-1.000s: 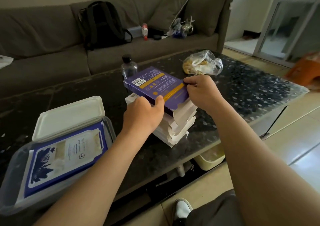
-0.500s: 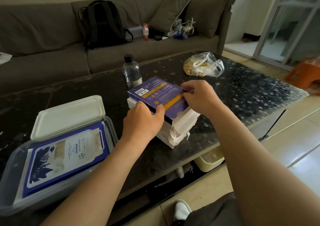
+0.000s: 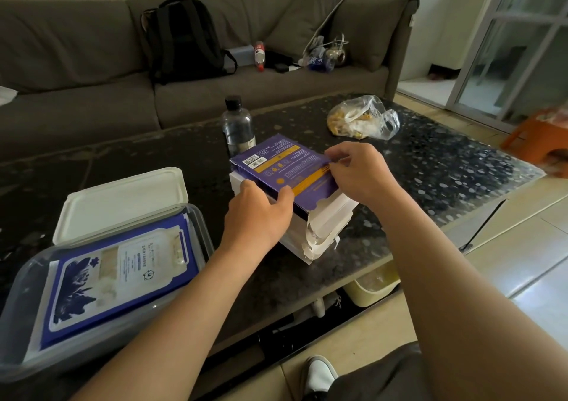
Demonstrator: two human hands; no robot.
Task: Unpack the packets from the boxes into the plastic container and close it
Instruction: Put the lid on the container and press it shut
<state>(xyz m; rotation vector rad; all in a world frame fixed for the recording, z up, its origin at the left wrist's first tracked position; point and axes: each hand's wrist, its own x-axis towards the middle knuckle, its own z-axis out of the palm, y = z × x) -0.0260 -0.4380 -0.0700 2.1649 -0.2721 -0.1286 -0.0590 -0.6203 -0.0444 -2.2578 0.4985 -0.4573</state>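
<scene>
A purple box [image 3: 285,168] with yellow bands lies on top of a stack of flattened white boxes [image 3: 319,228] on the dark table. My left hand [image 3: 258,213] grips its near left edge, thumb on top. My right hand [image 3: 359,173] pinches its right edge. At the left stands the clear plastic container [image 3: 196,231], holding blue and white packets [image 3: 123,271]. Its white lid [image 3: 123,200] lies flat behind it.
A water bottle [image 3: 238,127] stands just behind the stack. A clear plastic bag of food [image 3: 362,117] lies at the far right of the table [image 3: 445,167]. Beyond is a sofa with a black backpack [image 3: 184,37]. An orange stool [image 3: 534,133] is at the right.
Both hands have lowered the purple box from a tilted, raised position down onto the white stack. The container and lid have not moved.
</scene>
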